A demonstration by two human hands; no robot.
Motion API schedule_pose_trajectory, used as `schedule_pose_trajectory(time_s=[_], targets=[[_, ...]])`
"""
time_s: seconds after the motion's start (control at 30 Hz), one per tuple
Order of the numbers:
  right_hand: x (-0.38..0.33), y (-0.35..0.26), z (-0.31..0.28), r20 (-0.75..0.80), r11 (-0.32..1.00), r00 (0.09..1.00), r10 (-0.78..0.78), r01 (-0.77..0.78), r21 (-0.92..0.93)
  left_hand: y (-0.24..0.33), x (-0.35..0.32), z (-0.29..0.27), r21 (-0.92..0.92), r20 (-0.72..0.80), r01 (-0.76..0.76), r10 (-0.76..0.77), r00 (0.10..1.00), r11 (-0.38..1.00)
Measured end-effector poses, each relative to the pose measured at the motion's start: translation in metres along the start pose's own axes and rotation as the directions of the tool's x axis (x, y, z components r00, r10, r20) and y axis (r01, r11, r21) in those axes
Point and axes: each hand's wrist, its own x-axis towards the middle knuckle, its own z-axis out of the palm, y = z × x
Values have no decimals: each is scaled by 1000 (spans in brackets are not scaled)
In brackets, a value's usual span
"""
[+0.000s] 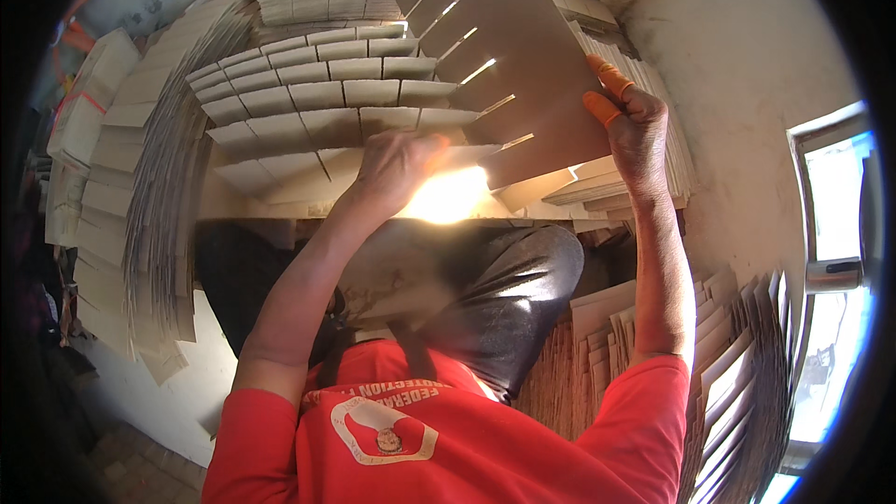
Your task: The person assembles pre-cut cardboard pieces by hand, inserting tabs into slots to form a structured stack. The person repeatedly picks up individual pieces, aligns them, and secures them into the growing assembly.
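While the right hand (635, 126) is pinching that slotted cardboard sheet (509, 65) at its 4 o'clock edge, the left hand (397, 163) is pressing flat on the divider grid (327, 98). Looks light, stiff-ish, easily creased; plain edge seems safest.

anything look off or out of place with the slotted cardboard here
Nothing looks damaged. The right hand holds one slotted cardboard sheet tilted above the half-built divider grid; the left hand rests on the grid.

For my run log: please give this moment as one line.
right hand: holds slotted card | left hand: on card grid | card stacks around
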Motion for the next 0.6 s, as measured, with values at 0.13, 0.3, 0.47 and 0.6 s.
schedule_pose_trajectory(time_s=[0.13, 0.3, 0.47, 0.6], targets=[[2, -11, -5, 53, 999, 998, 29, -26, -45, -2, 2, 0, 40, 26, 7, -8, 1000, 999], [-4, -12, -5, 20, 1000, 1000, -5, 5, 2, -3, 3, 0, 7, 53, 34, -34, 998, 999], [-4, 2, -2, 61, 998, 996, -60, 60, -8, -5, 11, -19, -65, 109, 13, -6, 994, 998], [-12, 2, -7, 60, 999, 998, -23, 25, -43, -48, 63, -52, 61, -190, 39, -27, 981, 997]])
